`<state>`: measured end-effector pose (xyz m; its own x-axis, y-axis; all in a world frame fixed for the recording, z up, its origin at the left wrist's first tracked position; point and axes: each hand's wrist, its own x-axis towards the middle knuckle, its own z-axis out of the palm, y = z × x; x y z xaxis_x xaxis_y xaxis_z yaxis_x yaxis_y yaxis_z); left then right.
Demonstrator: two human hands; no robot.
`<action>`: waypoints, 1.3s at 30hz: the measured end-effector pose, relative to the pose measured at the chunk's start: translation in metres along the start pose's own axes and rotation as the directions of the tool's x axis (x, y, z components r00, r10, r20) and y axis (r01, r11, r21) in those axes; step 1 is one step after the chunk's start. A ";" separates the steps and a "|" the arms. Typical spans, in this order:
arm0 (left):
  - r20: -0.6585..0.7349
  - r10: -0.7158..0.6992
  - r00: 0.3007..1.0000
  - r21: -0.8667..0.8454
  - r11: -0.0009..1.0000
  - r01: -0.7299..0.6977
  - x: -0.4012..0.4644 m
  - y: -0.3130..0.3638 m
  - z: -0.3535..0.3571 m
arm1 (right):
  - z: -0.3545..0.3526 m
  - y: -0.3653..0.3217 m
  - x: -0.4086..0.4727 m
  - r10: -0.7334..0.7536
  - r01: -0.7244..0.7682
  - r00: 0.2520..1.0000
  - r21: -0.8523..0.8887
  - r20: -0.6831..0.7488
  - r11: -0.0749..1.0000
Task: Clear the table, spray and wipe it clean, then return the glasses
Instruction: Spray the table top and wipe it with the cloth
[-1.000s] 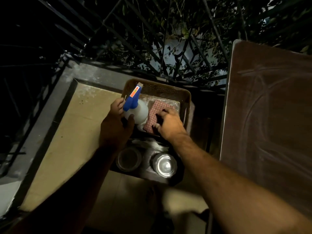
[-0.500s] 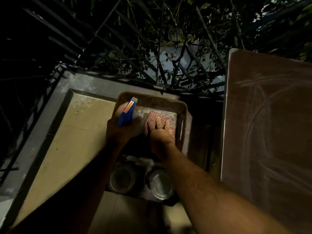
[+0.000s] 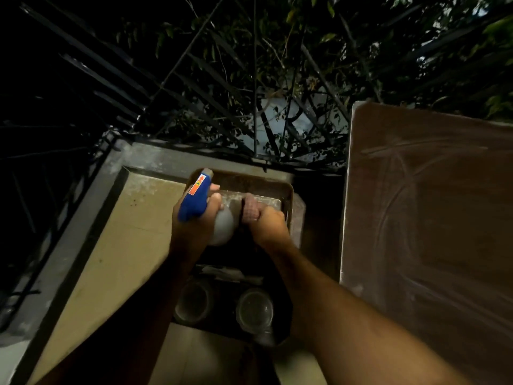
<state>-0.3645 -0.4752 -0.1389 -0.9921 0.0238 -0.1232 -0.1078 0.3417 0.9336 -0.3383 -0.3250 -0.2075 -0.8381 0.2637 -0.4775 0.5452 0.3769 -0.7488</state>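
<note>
Both hands grip cleaning tools over the brown rectangular plastic tray [image 3: 288,202].

The left hand [image 3: 194,220] wraps the white spray bottle with blue trigger head [image 3: 194,200]; the right hand [image 3: 268,226] clutches the bunched red-checked cloth [image 3: 251,211] — two clear round glasses [image 3: 254,311] sit nearer, the wiped brown table [image 3: 433,207] at right.

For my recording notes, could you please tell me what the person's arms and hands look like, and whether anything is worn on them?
Both forearms are bare as far as the frame shows: no sleeves or gloves. The left hand and right hand show no rings, watch or bands, though the dim light could hide small items.
</note>
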 end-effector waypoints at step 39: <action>0.510 0.147 0.847 0.195 0.940 -0.280 -0.246 0.306 0.322 | -0.468 0.205 -0.323 0.403 0.093 0.904 0.984 -0.147 0.150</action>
<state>-0.1327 -0.0741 0.0692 -0.8238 0.5496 -0.1388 0.1892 0.4975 0.8466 0.0527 0.0825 0.0085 -0.5353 0.5202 -0.6655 -0.0133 -0.7929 -0.6092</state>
